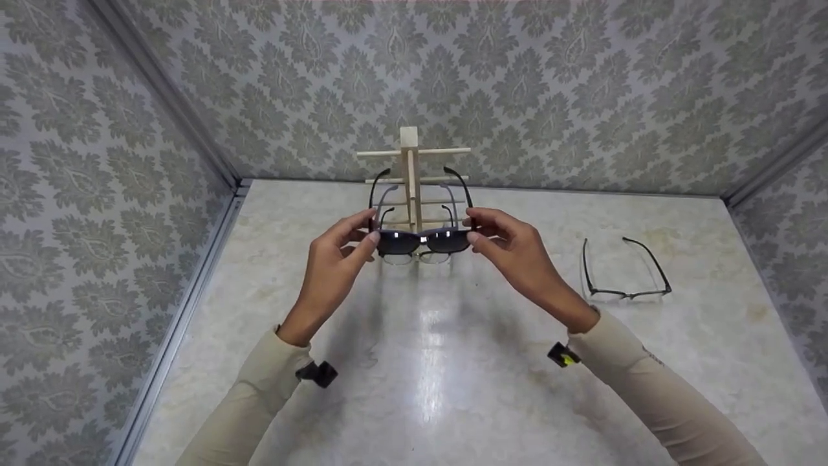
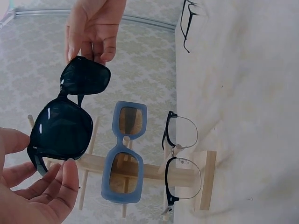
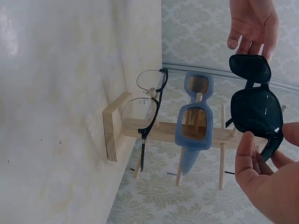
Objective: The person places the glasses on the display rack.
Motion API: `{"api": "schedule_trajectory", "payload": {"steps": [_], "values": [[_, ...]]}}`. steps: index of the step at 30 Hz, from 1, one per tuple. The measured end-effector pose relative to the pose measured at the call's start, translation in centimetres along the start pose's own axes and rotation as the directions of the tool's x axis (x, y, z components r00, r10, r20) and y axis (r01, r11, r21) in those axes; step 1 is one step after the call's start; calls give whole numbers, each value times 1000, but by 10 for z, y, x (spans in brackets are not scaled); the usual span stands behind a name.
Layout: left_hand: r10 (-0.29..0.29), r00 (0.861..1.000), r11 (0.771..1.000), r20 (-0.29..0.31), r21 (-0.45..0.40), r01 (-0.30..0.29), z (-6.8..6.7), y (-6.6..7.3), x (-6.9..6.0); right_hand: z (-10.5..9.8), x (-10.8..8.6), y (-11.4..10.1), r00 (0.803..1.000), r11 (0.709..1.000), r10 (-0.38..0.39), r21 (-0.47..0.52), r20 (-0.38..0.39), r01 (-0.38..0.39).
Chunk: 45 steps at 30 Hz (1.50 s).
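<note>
Black sunglasses (image 1: 446, 241) are held level between both hands, in front of a wooden eyewear stand (image 1: 409, 139). My left hand (image 1: 333, 259) pinches one temple near the hinge, while my right hand (image 1: 517, 249) pinches the other. On the stand's lower pegs sit blue-framed sunglasses (image 2: 107, 182) with brown lenses and, below them, half-rim glasses (image 2: 170, 186) with clear lenses. In the right wrist view the black sunglasses (image 3: 256, 109) are beside the blue pair, toward the stand's upper pegs. Whether they touch a peg cannot be told.
Another pair of dark-framed glasses (image 1: 626, 294) lies on the marbled table (image 1: 414, 388) to the right, temples pointing away. Patterned panels (image 1: 440, 77) stand behind and at both sides, with a metal rail (image 1: 174, 336) along the left edge.
</note>
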<state>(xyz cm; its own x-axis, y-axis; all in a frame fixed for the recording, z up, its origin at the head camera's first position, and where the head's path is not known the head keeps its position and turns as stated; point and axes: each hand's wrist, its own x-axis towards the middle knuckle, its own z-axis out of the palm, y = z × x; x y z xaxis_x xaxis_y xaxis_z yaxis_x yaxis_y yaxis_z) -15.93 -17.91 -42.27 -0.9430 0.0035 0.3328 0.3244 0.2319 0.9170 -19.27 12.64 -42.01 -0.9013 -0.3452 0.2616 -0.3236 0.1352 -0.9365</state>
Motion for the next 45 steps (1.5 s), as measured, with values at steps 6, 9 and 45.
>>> {"api": "schedule_trajectory", "payload": {"steps": [6, 9, 45], "values": [[-19, 1000, 1000, 10, 8, 19, -2, -1, 7, 0, 6, -1, 1000, 1000, -5, -8, 2, 5], [-33, 999, 999, 19, 15, 33, -5, 0, 11, 2, 11, -3, 1000, 1000, -10, -16, 4, 10], [-86, 995, 996, 43, 37, 85, -15, -9, 53, 1, 47, -2, 1000, 1000, 12, -10, 6, -12]]}}
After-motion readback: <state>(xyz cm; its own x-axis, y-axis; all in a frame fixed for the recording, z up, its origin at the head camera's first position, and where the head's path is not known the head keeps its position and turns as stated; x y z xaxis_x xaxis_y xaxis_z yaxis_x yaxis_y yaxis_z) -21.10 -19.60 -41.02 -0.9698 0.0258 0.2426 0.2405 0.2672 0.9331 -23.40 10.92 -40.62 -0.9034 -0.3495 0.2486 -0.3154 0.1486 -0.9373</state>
